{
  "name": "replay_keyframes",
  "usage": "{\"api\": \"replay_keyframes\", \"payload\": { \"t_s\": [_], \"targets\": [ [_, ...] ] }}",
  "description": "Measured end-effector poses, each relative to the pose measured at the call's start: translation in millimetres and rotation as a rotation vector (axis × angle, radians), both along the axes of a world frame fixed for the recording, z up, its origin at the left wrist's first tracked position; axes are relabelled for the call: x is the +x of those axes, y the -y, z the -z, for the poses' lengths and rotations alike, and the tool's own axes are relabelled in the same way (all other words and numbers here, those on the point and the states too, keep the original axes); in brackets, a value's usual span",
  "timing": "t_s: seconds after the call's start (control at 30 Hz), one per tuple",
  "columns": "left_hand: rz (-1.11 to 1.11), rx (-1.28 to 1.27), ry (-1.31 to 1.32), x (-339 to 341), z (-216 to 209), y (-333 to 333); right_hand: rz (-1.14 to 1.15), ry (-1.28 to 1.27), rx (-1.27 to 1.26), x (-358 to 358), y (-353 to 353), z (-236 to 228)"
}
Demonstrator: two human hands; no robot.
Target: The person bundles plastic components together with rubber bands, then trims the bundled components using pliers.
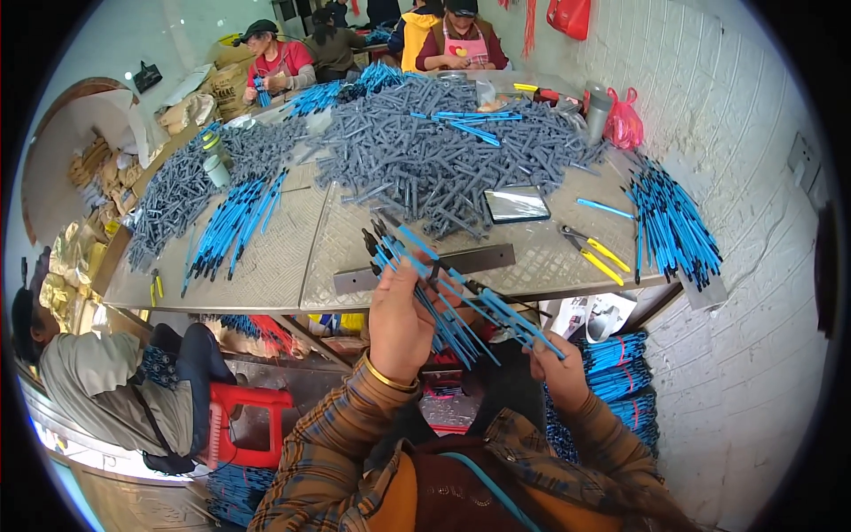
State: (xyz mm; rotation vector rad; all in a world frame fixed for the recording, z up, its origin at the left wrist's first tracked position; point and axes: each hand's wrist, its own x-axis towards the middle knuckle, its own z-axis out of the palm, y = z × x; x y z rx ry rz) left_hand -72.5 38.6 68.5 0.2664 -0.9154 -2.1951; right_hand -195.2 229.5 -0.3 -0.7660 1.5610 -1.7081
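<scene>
My left hand [399, 324] is closed round a bunch of thin blue rods [456, 335] with black ends, held above the table's near edge. Several rods slant from there toward my right hand [560, 371], whose fingers pinch their lower right ends. Behind my left hand, a flat metal bar [483, 259] lies along the table edge. Yellow-handled pliers [603, 259] rest to the right of the bar. Beyond it is a dark-framed flat device [517, 205], beside a large heap of grey plastic tubes [425, 151].
A stack of blue rods [678, 217] lies at the table's right end; another pile [235, 222] is left. A grey cup [216, 170] stands near the left heap. Tied blue bundles [616, 377] are below right. One person sits left by a red stool [244, 426]; others sit beyond the table.
</scene>
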Motion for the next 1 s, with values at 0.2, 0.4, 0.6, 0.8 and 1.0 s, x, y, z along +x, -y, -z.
{"api": "replay_keyframes", "payload": {
  "t_s": [0.2, 0.4, 0.6, 0.8, 1.0],
  "targets": [
    [0.012, 0.022, -0.057, 4, -3, -1, -0.119, 0.058, -0.016, 10, 5, -6],
    [0.098, -0.028, -0.1, 12, -1, 1, -0.288, 0.097, 0.059, 16, 5, -10],
    [0.187, 0.132, -0.014, 14, 4, 10, -0.313, 0.259, 0.073, 18, 6, -4],
    [0.18, -0.012, 0.104, 7, 1, 5, -0.315, 0.267, 0.152, 24, 9, -15],
    [-0.267, -0.025, 0.033, -19, -4, -11, -0.09, -0.461, 0.024, 24, 8, 7]
  ]
}}
